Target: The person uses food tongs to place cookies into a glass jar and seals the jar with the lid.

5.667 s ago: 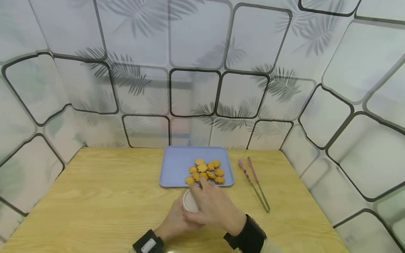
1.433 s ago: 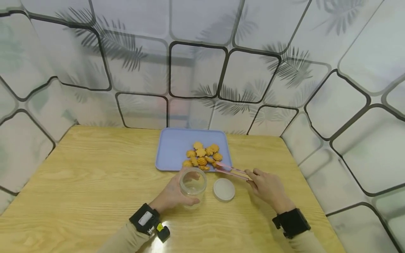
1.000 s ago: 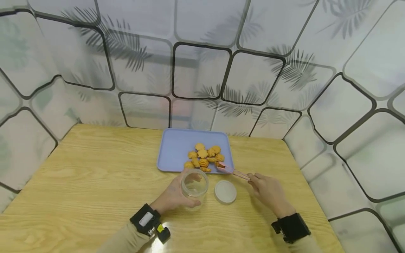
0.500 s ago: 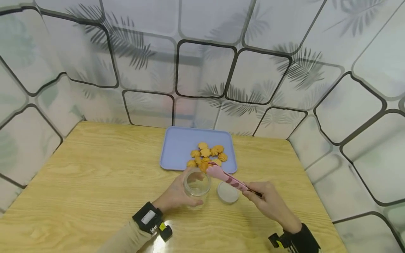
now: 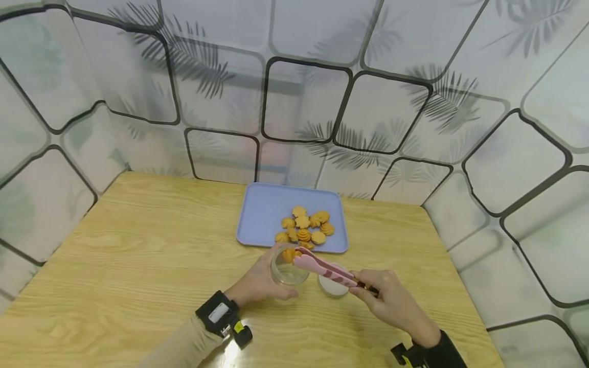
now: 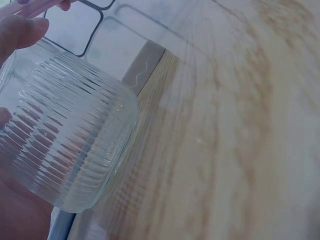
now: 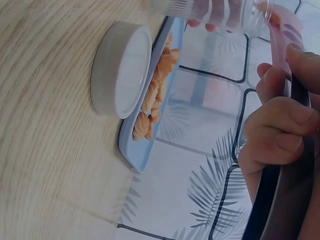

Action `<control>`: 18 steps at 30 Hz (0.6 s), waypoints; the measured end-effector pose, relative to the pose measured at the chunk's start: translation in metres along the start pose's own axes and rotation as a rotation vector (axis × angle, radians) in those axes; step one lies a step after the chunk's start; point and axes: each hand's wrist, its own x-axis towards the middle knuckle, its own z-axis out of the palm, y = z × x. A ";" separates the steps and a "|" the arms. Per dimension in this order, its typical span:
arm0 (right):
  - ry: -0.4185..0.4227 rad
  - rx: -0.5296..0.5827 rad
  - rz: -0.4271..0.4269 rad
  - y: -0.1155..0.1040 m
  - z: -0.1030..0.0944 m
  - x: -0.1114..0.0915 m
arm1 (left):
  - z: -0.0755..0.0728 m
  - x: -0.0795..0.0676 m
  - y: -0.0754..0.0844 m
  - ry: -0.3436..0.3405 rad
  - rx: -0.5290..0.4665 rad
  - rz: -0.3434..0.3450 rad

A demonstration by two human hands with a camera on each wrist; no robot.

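While the left hand (image 5: 259, 281) grips a ribbed glass jar (image 6: 75, 132), the right hand (image 5: 391, 301) grasps pink tongs (image 5: 319, 268), a cookie (image 5: 289, 255) between their tips at the jar's mouth. One white lid (image 7: 120, 70), on the table (image 5: 138, 255) beside the jar; one blue tray (image 5: 262, 214), bearing further cookies (image 5: 302, 222).

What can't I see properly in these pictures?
Head view: part of the white lid, hidden by the pink tongs.
Left wrist view: much of the left hand, cut off by the left edge.
Right wrist view: part of the glass jar, cut off by the top edge.
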 end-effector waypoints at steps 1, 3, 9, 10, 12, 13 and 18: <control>-0.005 0.001 -0.001 0.000 0.000 -0.001 | 0.000 0.000 0.000 0.001 0.006 -0.003; -0.005 0.000 -0.004 0.000 -0.001 -0.002 | 0.001 0.000 0.000 0.001 0.008 -0.005; 0.011 0.000 -0.028 0.003 -0.002 -0.003 | 0.001 0.001 -0.001 -0.012 -0.045 0.023; 0.018 0.010 -0.036 0.003 -0.003 -0.003 | 0.002 0.001 -0.001 -0.015 -0.054 0.028; 0.042 0.026 -0.038 0.005 -0.004 -0.003 | 0.001 0.001 -0.002 -0.019 -0.067 0.040; 0.061 0.029 -0.034 0.007 -0.005 -0.003 | 0.001 0.002 -0.002 -0.020 -0.071 0.045; 0.151 -0.127 0.063 0.021 -0.007 -0.003 | 0.000 0.002 -0.004 -0.021 -0.086 0.060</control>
